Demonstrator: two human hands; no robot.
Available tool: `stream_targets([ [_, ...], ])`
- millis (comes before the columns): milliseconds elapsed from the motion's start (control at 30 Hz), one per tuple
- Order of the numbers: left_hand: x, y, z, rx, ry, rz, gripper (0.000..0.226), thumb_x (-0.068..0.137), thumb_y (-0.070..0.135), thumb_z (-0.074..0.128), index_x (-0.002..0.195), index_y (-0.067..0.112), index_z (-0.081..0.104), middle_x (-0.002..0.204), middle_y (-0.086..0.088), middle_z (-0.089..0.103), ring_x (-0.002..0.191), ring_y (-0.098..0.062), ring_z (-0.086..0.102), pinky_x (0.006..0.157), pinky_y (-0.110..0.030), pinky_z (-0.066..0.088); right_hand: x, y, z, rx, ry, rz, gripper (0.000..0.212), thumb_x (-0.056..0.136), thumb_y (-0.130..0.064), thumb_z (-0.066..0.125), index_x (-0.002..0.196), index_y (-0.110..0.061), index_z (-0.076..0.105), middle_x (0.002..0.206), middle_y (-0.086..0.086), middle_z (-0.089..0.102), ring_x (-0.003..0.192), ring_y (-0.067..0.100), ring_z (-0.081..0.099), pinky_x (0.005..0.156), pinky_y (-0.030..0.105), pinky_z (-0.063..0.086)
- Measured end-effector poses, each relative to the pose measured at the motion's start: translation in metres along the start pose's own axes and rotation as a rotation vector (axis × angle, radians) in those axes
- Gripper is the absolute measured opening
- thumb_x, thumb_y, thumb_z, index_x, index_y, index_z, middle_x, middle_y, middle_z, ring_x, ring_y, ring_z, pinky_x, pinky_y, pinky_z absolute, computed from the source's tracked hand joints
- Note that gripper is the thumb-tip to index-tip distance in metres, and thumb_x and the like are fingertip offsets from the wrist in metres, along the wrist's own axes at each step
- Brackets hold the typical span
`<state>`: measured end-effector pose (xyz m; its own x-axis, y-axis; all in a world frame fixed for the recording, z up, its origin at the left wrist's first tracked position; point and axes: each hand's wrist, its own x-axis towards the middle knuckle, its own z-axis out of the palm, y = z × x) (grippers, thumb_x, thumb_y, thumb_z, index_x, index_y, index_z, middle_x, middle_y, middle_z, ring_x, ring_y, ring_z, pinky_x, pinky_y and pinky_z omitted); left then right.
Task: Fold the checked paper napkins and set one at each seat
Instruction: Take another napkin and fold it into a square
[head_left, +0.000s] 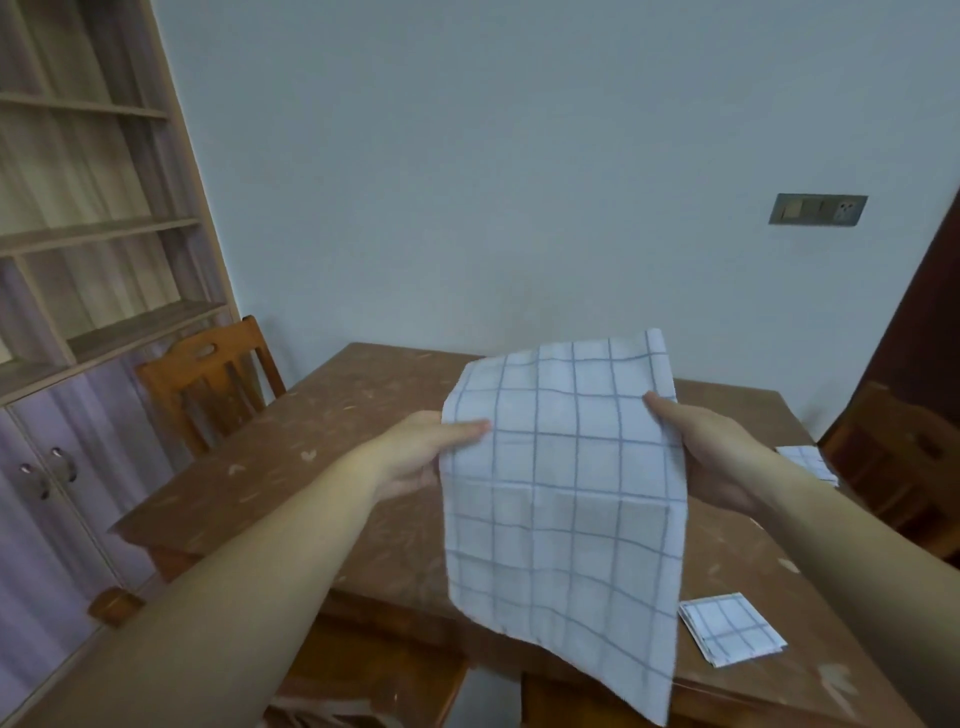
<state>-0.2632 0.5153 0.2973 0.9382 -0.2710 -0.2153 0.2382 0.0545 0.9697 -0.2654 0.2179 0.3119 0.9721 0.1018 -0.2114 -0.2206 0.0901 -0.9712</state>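
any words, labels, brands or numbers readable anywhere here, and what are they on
None: no text can be read in this view.
The napkin held up by the left hand and right hand shows only a grid of lines.
The folded napkin on the table shows the same grid.
The wall switch plate bears no legible marking; it is too small to tell.

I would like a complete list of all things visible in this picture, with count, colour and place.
held napkin: 1, white with blue checks, in the air above the table
folded napkins: 1 stack, near right table edge
second napkin pile: 1, far right table edge
table: 1, brown, centre
chairs: 2, brown, left and right
shelf unit: 1, light wood, left
wall socket: 1, grey, right wall
left hand: napkin's left edge
right hand: right edge
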Motion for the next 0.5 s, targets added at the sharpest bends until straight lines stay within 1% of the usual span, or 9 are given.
stream_targets([
  [67, -0.001, -0.008, 0.0, 0.135, -0.013, -0.045, 0.026, 0.085, 0.015, 0.07, 0.108, 0.004, 0.069, 0.107, -0.011, 0.074, 0.099, -0.023, 0.071, 0.081, -0.034, 0.059, 0.001, 0.004, -0.004, 0.063, 0.067, 0.047, 0.035, 0.096, -0.036, 0.055, 0.112, -0.007, 0.066, 0.101, 0.012, 0.076, 0.088, 0.026, 0.074, 0.076, 0.04, 0.055],
  [133, 0.001, -0.014, 0.002, 0.134, 0.064, -0.02, 0.024, 0.088, 0.014, 0.069, 0.108, 0.002, 0.069, 0.105, -0.014, 0.074, 0.098, -0.025, 0.071, 0.084, -0.035, 0.058, 0.0, 0.014, -0.007, 0.028, 0.038, 0.091, 0.045, 0.09, -0.047, 0.061, 0.114, -0.009, 0.067, 0.107, 0.013, 0.074, 0.098, 0.028, 0.071, 0.086, 0.043, 0.054],
  [167, 0.002, -0.017, 0.004, 0.115, 0.108, 0.004, 0.023, 0.088, 0.015, 0.068, 0.106, 0.0, 0.07, 0.103, -0.015, 0.074, 0.095, -0.025, 0.072, 0.081, -0.034, 0.058, -0.001, 0.022, -0.007, -0.068, -0.002, 0.125, 0.052, 0.082, -0.051, 0.068, 0.116, -0.011, 0.067, 0.111, 0.013, 0.073, 0.103, 0.029, 0.069, 0.092, 0.043, 0.051],
  [200, 0.003, -0.019, 0.006, 0.1, 0.144, 0.028, 0.022, 0.089, 0.016, 0.067, 0.104, 0.0, 0.07, 0.101, -0.016, 0.074, 0.09, -0.025, 0.072, 0.076, -0.032, 0.059, -0.002, 0.03, -0.008, -0.176, -0.036, 0.159, 0.058, 0.075, -0.049, 0.076, 0.118, -0.011, 0.067, 0.114, 0.013, 0.072, 0.104, 0.029, 0.067, 0.095, 0.043, 0.049],
  [267, 0.004, -0.021, 0.008, 0.054, 0.198, 0.05, 0.021, 0.091, 0.019, 0.066, 0.103, 0.003, 0.071, 0.098, -0.016, 0.075, 0.083, -0.023, 0.073, 0.069, -0.03, 0.06, -0.003, 0.041, -0.008, -0.283, -0.053, 0.184, 0.049, 0.076, -0.029, 0.08, 0.118, -0.007, 0.067, 0.112, 0.014, 0.072, 0.1, 0.031, 0.068, 0.095, 0.044, 0.051],
  [333, 0.002, -0.022, 0.007, 0.023, 0.184, 0.014, 0.022, 0.093, 0.025, 0.063, 0.105, 0.008, 0.071, 0.099, -0.012, 0.075, 0.084, -0.021, 0.074, 0.068, -0.03, 0.06, -0.003, 0.046, -0.008, -0.222, -0.005, 0.172, 0.036, 0.084, -0.016, 0.073, 0.117, -0.005, 0.067, 0.107, 0.013, 0.074, 0.096, 0.03, 0.069, 0.085, 0.043, 0.057],
  [400, -0.002, -0.021, 0.003, 0.068, 0.085, -0.07, 0.02, 0.096, 0.025, 0.06, 0.111, 0.016, 0.068, 0.104, -0.006, 0.075, 0.094, -0.02, 0.072, 0.08, -0.034, 0.058, -0.003, 0.046, -0.007, -0.147, 0.039, 0.152, 0.03, 0.087, -0.014, 0.069, 0.115, -0.003, 0.067, 0.102, 0.013, 0.074, 0.088, 0.027, 0.069, 0.07, 0.036, 0.056],
  [467, -0.003, -0.023, -0.002, 0.133, 0.022, -0.089, 0.02, 0.095, 0.016, 0.059, 0.114, 0.019, 0.066, 0.108, -0.002, 0.074, 0.101, -0.019, 0.071, 0.092, -0.04, 0.054, -0.002, 0.046, -0.005, -0.094, 0.092, 0.131, 0.027, 0.09, -0.016, 0.067, 0.114, -0.002, 0.066, 0.099, 0.011, 0.073, 0.085, 0.026, 0.067, 0.065, 0.035, 0.054],
  [500, -0.003, -0.023, -0.002, 0.138, 0.028, -0.071, 0.022, 0.095, 0.012, 0.06, 0.115, 0.018, 0.066, 0.109, -0.002, 0.074, 0.101, -0.02, 0.07, 0.093, -0.041, 0.053, -0.002, 0.046, -0.004, -0.076, 0.117, 0.121, 0.027, 0.09, -0.018, 0.067, 0.113, -0.003, 0.067, 0.097, 0.011, 0.072, 0.085, 0.025, 0.066, 0.065, 0.034, 0.053],
])
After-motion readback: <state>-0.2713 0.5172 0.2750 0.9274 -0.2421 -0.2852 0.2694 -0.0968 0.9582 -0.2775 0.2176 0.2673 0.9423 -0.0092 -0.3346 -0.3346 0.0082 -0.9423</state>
